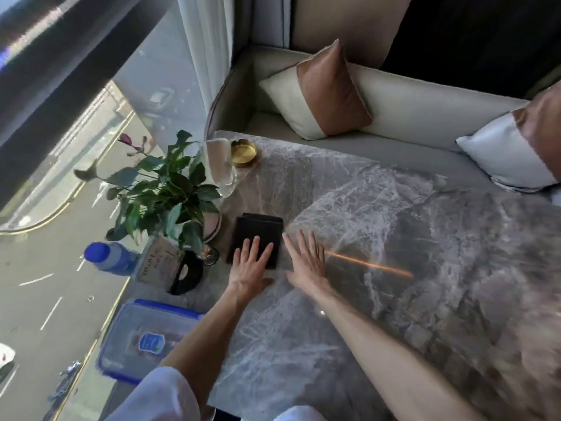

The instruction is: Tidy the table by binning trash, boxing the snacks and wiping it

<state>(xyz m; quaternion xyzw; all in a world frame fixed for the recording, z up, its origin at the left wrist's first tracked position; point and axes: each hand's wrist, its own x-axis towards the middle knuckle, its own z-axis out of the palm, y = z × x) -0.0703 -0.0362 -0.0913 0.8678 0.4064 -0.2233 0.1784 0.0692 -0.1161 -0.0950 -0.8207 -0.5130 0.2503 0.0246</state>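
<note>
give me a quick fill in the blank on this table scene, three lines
1. The left hand lies flat on the dark ____ cloth.
2. The right hand rests open on the ____ table.
3. The box by the window has a ____ rim.

Missing words: folded; marble; blue

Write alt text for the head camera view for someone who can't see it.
A person's left hand lies flat on a dark folded cloth on a grey marble table, with the right hand flat on the bare table beside it. Along the window edge stand a potted plant, a blue-capped bottle, a blue-rimmed lidded plastic box and a brass dish.
</note>
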